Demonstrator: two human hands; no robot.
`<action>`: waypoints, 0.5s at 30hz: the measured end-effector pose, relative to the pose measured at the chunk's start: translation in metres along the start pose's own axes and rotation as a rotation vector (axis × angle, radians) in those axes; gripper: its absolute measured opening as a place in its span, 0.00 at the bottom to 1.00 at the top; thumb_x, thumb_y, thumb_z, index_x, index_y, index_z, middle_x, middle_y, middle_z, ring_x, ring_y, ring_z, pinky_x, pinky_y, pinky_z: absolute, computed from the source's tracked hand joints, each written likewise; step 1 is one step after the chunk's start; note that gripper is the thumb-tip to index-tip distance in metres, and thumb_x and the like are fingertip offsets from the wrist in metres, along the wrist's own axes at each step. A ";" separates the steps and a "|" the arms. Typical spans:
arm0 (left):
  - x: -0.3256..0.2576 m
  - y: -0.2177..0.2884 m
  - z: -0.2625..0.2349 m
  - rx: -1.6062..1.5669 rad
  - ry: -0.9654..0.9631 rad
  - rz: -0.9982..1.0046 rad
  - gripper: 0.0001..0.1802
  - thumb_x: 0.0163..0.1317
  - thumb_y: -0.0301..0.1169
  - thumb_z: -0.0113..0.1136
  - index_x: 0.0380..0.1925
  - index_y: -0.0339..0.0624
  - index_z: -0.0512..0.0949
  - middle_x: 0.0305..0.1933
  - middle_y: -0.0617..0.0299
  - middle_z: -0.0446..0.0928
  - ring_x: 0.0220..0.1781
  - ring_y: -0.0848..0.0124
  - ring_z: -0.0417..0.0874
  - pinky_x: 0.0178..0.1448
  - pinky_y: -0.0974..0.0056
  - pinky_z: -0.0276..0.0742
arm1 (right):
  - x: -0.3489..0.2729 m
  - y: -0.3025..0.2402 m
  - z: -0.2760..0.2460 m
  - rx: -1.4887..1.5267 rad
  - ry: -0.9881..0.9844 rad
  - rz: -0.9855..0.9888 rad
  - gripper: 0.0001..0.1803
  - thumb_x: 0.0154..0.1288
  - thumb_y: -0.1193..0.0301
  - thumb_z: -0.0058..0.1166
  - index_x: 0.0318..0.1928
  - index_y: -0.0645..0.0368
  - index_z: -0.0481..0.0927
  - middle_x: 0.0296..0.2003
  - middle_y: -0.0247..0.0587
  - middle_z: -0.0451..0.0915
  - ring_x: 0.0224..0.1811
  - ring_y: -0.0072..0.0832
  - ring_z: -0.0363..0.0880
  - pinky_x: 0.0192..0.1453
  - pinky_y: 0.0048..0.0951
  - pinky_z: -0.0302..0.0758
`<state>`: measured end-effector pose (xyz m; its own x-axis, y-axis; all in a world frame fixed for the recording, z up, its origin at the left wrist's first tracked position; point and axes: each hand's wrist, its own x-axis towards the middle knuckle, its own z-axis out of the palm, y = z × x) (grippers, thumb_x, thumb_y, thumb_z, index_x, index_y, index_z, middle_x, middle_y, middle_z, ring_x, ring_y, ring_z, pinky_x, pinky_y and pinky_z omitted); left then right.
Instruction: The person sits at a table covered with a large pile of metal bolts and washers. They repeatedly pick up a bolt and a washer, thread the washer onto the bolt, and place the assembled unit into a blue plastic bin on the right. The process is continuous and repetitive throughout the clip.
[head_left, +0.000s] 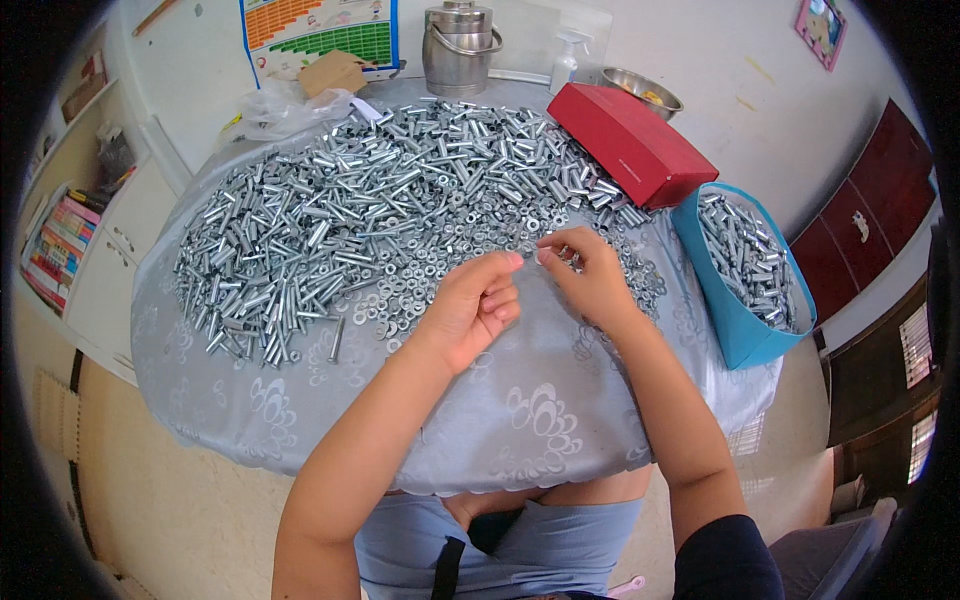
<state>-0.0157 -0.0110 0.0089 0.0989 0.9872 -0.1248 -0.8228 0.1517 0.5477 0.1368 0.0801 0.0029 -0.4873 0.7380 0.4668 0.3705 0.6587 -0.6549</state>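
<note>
My left hand (472, 308) is over the front of the metal pile, its thumb and forefinger pinched together and the other fingers curled in. Close to its right, my right hand (592, 277) is also closed, thumb and forefinger tips bent toward each other. The fingertips of both hands nearly meet above the small parts; whatever they hold is too small to make out. Beneath and around them lie loose nuts and washers (408, 287). Behind and to the left spreads a large heap of silver bolts and metal sleeves (330, 200). A single bolt (336, 340) lies at the heap's front edge.
A blue fabric bin (755, 345) filled with metal sleeves stands at the right table edge. Behind it lies a red box (635, 140). At the back are a steel pot (458, 55), a spray bottle (565, 65), a metal bowl (670, 102) and a plastic bag (285, 112).
</note>
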 end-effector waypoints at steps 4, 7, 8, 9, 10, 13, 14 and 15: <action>-0.002 -0.003 0.008 0.118 0.010 -0.004 0.09 0.55 0.26 0.54 0.20 0.46 0.65 0.15 0.73 0.56 0.15 0.82 0.55 0.21 0.74 0.54 | -0.003 0.012 0.007 -0.297 0.053 -0.225 0.09 0.51 0.71 0.55 0.36 0.56 0.80 0.33 0.42 0.75 0.39 0.38 0.70 0.45 0.33 0.69; -0.005 -0.007 0.012 0.183 0.018 -0.028 0.06 0.55 0.27 0.53 0.24 0.42 0.68 0.16 0.73 0.57 0.15 0.82 0.57 0.22 0.73 0.55 | -0.002 0.015 0.009 -0.363 0.045 -0.260 0.10 0.50 0.72 0.56 0.36 0.55 0.80 0.34 0.41 0.75 0.41 0.38 0.69 0.46 0.35 0.68; -0.005 -0.008 0.010 0.192 0.020 -0.039 0.05 0.56 0.28 0.53 0.25 0.41 0.69 0.16 0.73 0.57 0.15 0.82 0.57 0.22 0.73 0.55 | -0.001 0.017 0.010 -0.369 0.049 -0.279 0.10 0.49 0.72 0.56 0.36 0.55 0.80 0.34 0.41 0.75 0.41 0.38 0.69 0.46 0.35 0.68; -0.004 -0.009 0.010 0.200 0.022 -0.050 0.05 0.56 0.29 0.52 0.26 0.40 0.70 0.16 0.73 0.57 0.15 0.82 0.57 0.22 0.73 0.55 | 0.000 0.017 0.011 -0.376 0.054 -0.298 0.10 0.49 0.73 0.56 0.36 0.55 0.80 0.34 0.41 0.75 0.41 0.38 0.69 0.47 0.35 0.68; -0.004 -0.009 0.009 0.212 0.023 -0.053 0.05 0.57 0.29 0.52 0.28 0.39 0.70 0.16 0.73 0.58 0.15 0.82 0.57 0.22 0.73 0.56 | 0.000 0.017 0.012 -0.380 0.043 -0.300 0.10 0.48 0.73 0.56 0.35 0.56 0.79 0.35 0.41 0.74 0.41 0.38 0.69 0.47 0.36 0.68; -0.004 -0.010 0.010 0.245 0.024 -0.065 0.07 0.58 0.31 0.51 0.30 0.37 0.71 0.16 0.73 0.58 0.16 0.82 0.58 0.23 0.73 0.57 | 0.000 0.015 0.011 -0.382 0.020 -0.305 0.08 0.47 0.73 0.57 0.31 0.57 0.78 0.35 0.40 0.75 0.42 0.38 0.69 0.47 0.36 0.67; -0.005 -0.011 0.012 0.253 0.025 -0.072 0.07 0.58 0.31 0.51 0.30 0.37 0.71 0.16 0.73 0.58 0.16 0.82 0.58 0.23 0.73 0.57 | 0.000 0.014 0.010 -0.376 0.018 -0.307 0.07 0.47 0.73 0.57 0.30 0.58 0.78 0.34 0.40 0.75 0.41 0.38 0.69 0.46 0.36 0.67; -0.005 -0.011 0.012 0.260 0.026 -0.080 0.08 0.58 0.31 0.50 0.30 0.37 0.71 0.16 0.73 0.58 0.16 0.82 0.58 0.23 0.73 0.57 | 0.000 0.014 0.009 -0.371 0.015 -0.308 0.07 0.46 0.73 0.57 0.29 0.58 0.77 0.33 0.40 0.75 0.41 0.38 0.69 0.46 0.36 0.67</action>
<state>0.0002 -0.0170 0.0136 0.1403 0.9706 -0.1954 -0.6411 0.2395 0.7291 0.1344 0.0883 -0.0117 -0.6086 0.5002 0.6159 0.4688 0.8530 -0.2296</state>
